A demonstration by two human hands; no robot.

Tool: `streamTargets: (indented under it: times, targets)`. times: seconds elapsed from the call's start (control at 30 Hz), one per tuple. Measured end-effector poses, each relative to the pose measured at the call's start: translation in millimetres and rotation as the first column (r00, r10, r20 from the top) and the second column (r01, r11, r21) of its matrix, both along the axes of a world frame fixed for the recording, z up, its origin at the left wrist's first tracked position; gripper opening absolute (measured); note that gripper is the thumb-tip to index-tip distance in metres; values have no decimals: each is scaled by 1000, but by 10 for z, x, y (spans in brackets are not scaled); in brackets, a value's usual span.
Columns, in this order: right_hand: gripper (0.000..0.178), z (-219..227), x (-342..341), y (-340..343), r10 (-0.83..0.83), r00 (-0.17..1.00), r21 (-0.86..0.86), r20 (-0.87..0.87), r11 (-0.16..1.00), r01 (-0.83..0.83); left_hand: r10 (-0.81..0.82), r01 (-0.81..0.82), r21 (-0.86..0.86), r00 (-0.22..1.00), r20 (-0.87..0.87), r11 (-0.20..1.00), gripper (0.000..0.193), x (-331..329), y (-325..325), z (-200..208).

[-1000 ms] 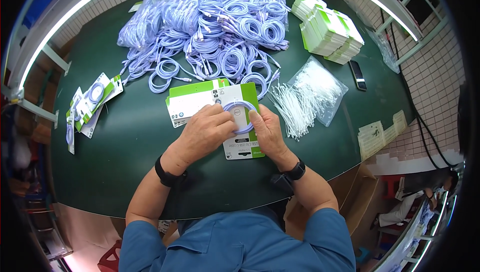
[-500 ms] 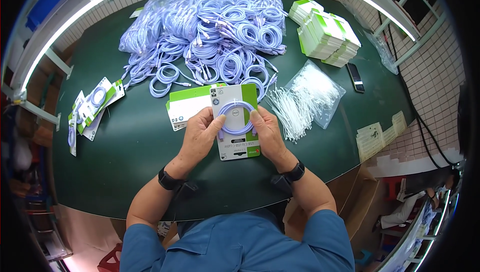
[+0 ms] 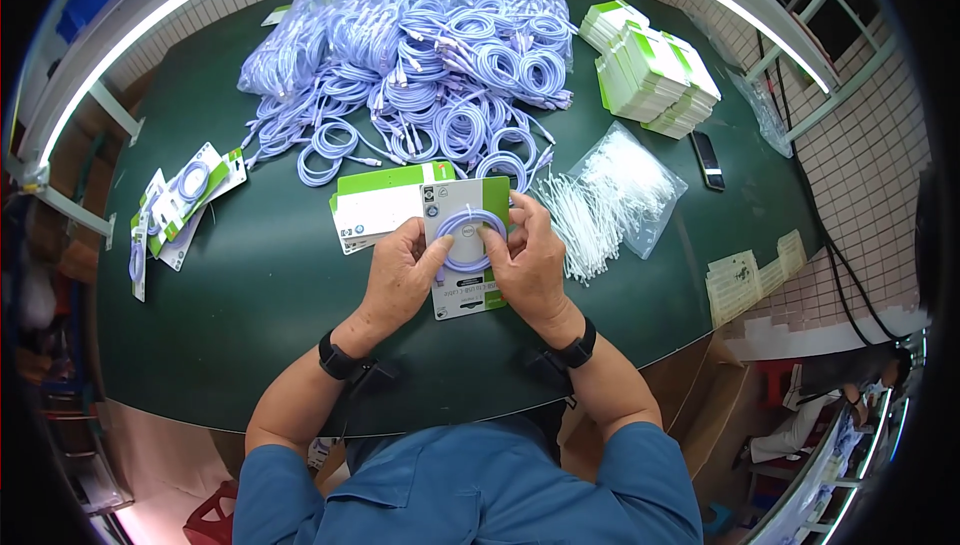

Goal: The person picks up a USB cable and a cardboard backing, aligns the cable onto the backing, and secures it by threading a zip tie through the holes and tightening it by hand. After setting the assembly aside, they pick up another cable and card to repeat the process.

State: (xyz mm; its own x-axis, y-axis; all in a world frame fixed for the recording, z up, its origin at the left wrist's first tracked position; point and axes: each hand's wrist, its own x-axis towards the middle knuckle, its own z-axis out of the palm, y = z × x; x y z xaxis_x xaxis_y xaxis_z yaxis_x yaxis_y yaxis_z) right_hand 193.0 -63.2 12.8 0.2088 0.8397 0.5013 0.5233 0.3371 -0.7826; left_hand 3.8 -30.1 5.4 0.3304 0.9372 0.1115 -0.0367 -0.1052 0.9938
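Between my hands is a green and white backing card (image 3: 496,195) with a coiled lavender cable (image 3: 464,267) lying on its face. My left hand (image 3: 400,270) grips the card's left edge, its thumb on the coil. My right hand (image 3: 530,265) holds the right side, thumb pressed on the coil near its middle and fingers around the card's edge. A white tie end sticks up at the top of the coil. Just behind my left hand lies a small stack of cards (image 3: 385,207). White cable ties (image 3: 585,235) spill from a clear bag (image 3: 655,215) to the right.
A big heap of lavender cables (image 3: 430,75), partly in clear bags, covers the back of the green table (image 3: 250,345). Stacked cards (image 3: 645,70) and a phone (image 3: 708,161) are at the right. Carded cables (image 3: 185,195) lie at the left. Another person (image 3: 810,415) is at far right.
My right thumb has moved inward from the card's right edge onto the coil, and that hand has turned, its fingers now higher along the edge. The card has shifted slightly left.
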Motion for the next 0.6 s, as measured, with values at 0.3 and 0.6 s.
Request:
streamTargets:
  times: [0.3, 0.6]
  targets:
    - [22, -89, 50, 45, -102, 951, 244, 293, 969, 29, 35, -28, 81, 996, -85, 996, 20, 26, -51, -2]
    - [21, -17, 38, 5, -130, 936, 289, 328, 957, 32, 52, -45, 96, 996, -68, 994, 22, 53, -84, 40]
